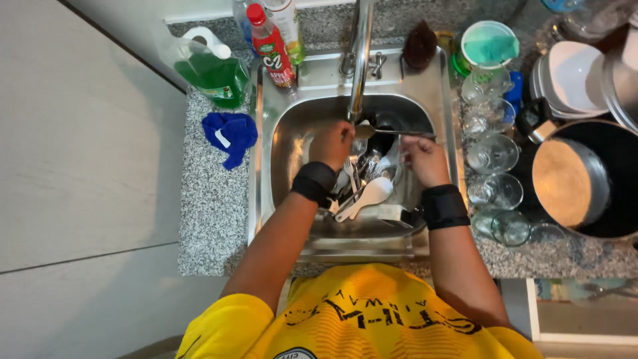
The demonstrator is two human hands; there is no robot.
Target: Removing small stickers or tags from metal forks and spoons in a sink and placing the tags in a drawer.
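Note:
Both my hands are over a small steel sink [266, 153] under the tap [359, 53]. My right hand [425, 159] grips the handle of a metal spoon [392, 132] that lies level across the basin. My left hand [332, 143] is closed around the spoon's bowl end beneath the spout. Black bands wrap both wrists. Below the hands lie a white plastic rice spoon [367, 196], forks [350, 171] and other cutlery in the basin.
Clear glasses [493, 153] stand in a row right of the sink, beside a black pan holding a steel pot [571, 183] and stacked bowls [575, 76]. A blue cloth [230, 135], a green liquid bag [211, 73] and bottles [271, 43] sit at left.

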